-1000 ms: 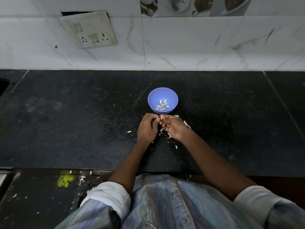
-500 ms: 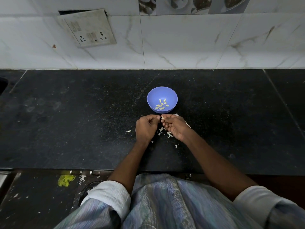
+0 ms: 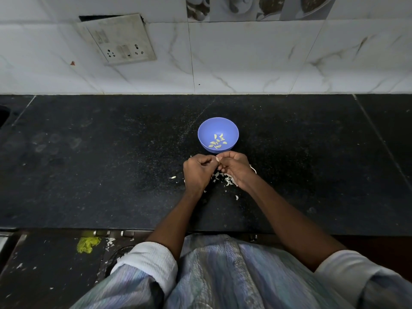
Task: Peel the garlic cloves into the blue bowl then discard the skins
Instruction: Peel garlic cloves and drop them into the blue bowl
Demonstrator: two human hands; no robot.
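The garlic clove point(image 3: 217, 161) sits pinched between the fingertips of the left hand point(image 3: 197, 172) and the right hand point(image 3: 236, 168), just at 6 o'clock of the blue bowl point(image 3: 231, 128); against a second ago the hands have barely shifted, so the peeling still seems mid-clove. Several peeled cloves point(image 3: 217, 142) lie in the bowl, loose skins point(image 3: 225, 178) litter the black counter point(image 3: 89, 163) under the right hand, and nothing blocks the short drop to the bowl.
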